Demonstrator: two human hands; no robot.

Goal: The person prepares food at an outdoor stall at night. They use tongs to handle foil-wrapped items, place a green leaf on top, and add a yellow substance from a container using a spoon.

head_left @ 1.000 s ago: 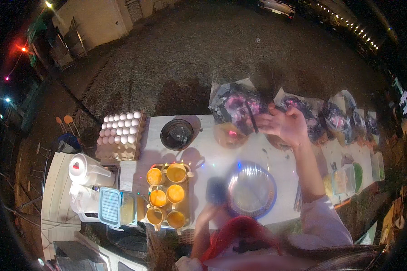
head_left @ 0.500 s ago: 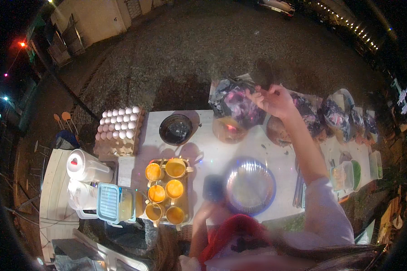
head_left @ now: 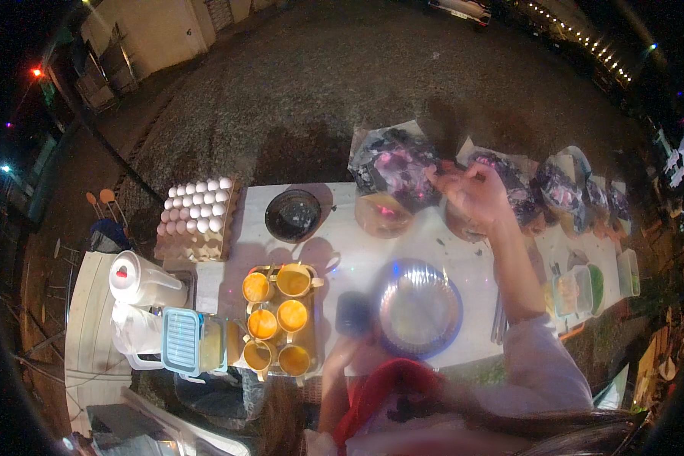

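Note:
My right hand reaches out above the clay stoves, its fingers loosely bent and apart, with nothing visible between them. Just left of it is a clay stove holding glowing charcoal with grey and white sheets around it. Another clay stove stands partly hidden under the hand. My left hand is low at the table's near edge, close to a blurred dark blue object; its fingers are blurred and hidden. Between my arms lies a round clear lid-like dish with a blue rim.
Left of centre, a tray holds several yellow-orange mugs. Beyond them are a black pan and an egg tray. White jugs and a blue-lidded container stand left. More charcoal stoves and plastic containers line the right.
My right hand has drawn slightly back and to the right, away from the glowing charcoal. My left hand stays about where it was. The whole view has shifted a little.

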